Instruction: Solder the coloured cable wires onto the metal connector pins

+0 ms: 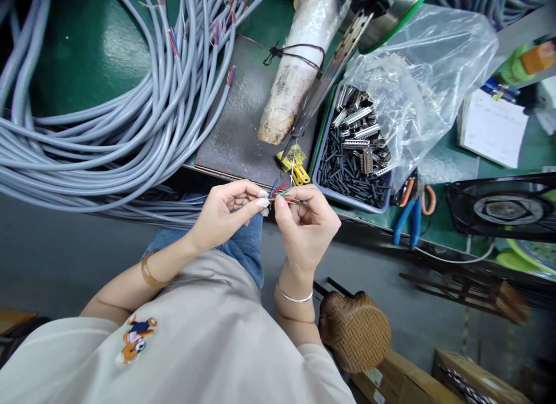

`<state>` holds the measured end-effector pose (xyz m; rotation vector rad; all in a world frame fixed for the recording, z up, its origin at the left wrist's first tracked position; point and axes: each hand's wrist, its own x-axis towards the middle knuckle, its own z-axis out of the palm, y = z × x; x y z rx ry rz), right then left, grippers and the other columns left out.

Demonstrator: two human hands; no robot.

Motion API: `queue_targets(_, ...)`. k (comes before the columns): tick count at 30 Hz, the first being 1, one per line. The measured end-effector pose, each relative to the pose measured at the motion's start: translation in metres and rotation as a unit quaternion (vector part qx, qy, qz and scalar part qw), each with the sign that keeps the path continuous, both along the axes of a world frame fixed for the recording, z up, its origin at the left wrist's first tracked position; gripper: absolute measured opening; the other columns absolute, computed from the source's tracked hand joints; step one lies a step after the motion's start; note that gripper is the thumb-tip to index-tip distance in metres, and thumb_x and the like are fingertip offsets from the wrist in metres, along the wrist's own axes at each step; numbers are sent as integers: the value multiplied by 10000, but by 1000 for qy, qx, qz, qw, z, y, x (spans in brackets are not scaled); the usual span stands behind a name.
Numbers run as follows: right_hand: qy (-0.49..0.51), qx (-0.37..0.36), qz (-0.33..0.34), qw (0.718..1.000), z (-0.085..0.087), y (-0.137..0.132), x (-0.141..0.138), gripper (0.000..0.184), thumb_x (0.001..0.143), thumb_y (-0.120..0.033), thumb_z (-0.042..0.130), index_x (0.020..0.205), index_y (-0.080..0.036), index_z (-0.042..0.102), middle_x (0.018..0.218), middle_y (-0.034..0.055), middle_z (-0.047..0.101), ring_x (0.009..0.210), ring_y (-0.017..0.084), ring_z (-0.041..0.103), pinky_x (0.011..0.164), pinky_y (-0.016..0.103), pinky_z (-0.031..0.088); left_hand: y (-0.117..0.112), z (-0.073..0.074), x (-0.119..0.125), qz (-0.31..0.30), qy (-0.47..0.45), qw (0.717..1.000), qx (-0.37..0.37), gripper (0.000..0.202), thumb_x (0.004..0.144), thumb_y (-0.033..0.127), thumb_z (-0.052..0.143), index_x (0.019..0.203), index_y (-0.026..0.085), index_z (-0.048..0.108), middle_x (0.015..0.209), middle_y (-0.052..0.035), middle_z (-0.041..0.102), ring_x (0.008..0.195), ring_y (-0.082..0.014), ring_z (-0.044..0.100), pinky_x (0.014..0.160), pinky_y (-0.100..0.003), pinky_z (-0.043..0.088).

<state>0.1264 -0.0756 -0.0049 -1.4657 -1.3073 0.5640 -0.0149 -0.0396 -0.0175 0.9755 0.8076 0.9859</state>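
Between both hands, above the bench's front edge, a small bunch of thin coloured wires (280,190) fans out in blue, red, green and orange. My left hand (232,207) is closed, thumb and fingertips pinching the wires from the left. From the right, my right hand (306,219) pinches the same bunch between thumb and forefinger. A thin silvery strand (295,161) runs down from the metal stand (332,68) to near the right fingertips. Just beyond the hands, a small yellow plastic piece (299,171) lies on a dark board (234,138). The fingers partly hide the wires.
Thick grey cables (130,143) with stripped ends cover the left bench. A blue-grey bin (354,204) holds metal connectors and short black tubes under a clear bag (438,62). Pliers (408,213), a black fan (508,207) and papers (493,126) are rightward. A stool (356,331) stands below.
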Motion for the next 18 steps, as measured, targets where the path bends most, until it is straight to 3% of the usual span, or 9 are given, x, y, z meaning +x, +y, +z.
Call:
queue_targets(7,-73,25,9,997,1,0,1,58,898,-235,699,850,-210,679,787,-30,630,500,47,372,490,255,322,-1,0,1,26,29,998,54,238,798,351,828,828,130,747,755,-15,716,599,-63,582,565,-162,501)
queue_targets(13,-31,1,9,999,-2,0,5,46,906,-273,718,912,-242,751,832,-22,683,499,51,368,493,263,329,1,-1,1,19,18,999,21,278,717,349,891,797,131,739,705,-1,688,554,-60,556,533,-171,483)
queue_targets(18,9,-17,17,1000,-4,1,7,118,905,-340,722,975,-281,797,879,17,730,696,125,602,563,278,451,3,-1,0,-7,4,1000,-9,288,701,337,902,779,129,719,636,15,648,492,-49,514,473,-164,446)
